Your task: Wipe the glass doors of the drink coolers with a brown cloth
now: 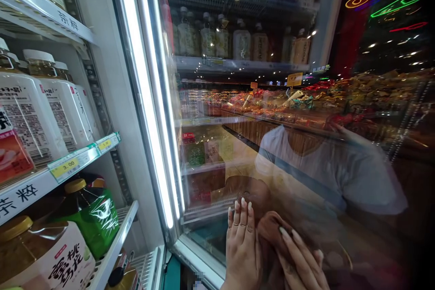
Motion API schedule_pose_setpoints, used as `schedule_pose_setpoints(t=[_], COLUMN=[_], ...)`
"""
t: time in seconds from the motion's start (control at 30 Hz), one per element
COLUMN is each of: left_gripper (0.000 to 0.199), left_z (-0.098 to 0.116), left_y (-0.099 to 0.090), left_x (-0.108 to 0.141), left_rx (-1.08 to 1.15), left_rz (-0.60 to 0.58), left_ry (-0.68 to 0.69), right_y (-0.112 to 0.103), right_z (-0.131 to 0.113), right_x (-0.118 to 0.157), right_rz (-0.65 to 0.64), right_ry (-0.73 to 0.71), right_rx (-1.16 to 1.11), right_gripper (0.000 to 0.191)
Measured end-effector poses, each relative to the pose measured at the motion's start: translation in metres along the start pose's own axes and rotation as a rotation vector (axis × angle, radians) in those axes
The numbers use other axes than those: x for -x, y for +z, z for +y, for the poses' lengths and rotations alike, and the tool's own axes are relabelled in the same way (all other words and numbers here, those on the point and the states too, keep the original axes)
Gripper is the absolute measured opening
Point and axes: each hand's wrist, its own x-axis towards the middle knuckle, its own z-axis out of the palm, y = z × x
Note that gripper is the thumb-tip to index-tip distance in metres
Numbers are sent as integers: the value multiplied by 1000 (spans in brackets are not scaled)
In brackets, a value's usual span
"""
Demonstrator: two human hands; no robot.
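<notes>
My left hand (242,244) lies flat against the lower part of a glass fridge door (210,244), its fingers stretched out and close together with nothing in them. Just to its right, a bunched brown cloth (270,226) is pressed to the same glass. Over that cloth rests my right hand (302,258), fingers bent around its right side; part of the cloth is hidden beneath the palm. Above both hands the glass shows a faint brown reflection.
At left, open fridge shelves hold bottled drinks, among them a white-labelled bottle (76,113) and a green bottle (98,217). Bright light tubes (146,99) run along the door frame. Reflected in the glass are bottles, a person's white shirt (340,167) and heaped goods.
</notes>
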Motion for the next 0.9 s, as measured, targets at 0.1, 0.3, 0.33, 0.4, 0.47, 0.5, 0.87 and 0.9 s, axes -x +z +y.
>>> schedule_pose_setpoints(t=[0.1,0.3,0.33,0.4,0.47,0.5,0.87,0.9], left_gripper=[72,64,63,65,69,71,78,80], left_z=[-7,-25,-27,-31,-31,-29,-20,-18], left_y=[-2,-1,-1,-2,-3,-3,-17,-19], left_x=[-5,-10,-10,-10,-9,-8,4,4], left_rx=[-21,-34,-37,-38,-23,-11,62,72], left_rz=[1,63,60,35,0,-9,-159,-151], left_ry=[-21,-17,-27,-33,-33,-39,-187,-180], right_y=[9,35,34,29,24,24,16,15], right_z=[-1,-21,-21,-19,-20,-23,-34,-31], right_x=[-8,-31,-30,-30,-37,-43,-36,-41], right_rz=[66,-18,-36,-54,-16,9,-128,-85], right_ry=[73,-36,-84,-128,-12,79,158,151], right_rx=[41,23,12,-14,-56,-80,-204,-168], right_gripper=[52,41,40,40,43,45,56,60])
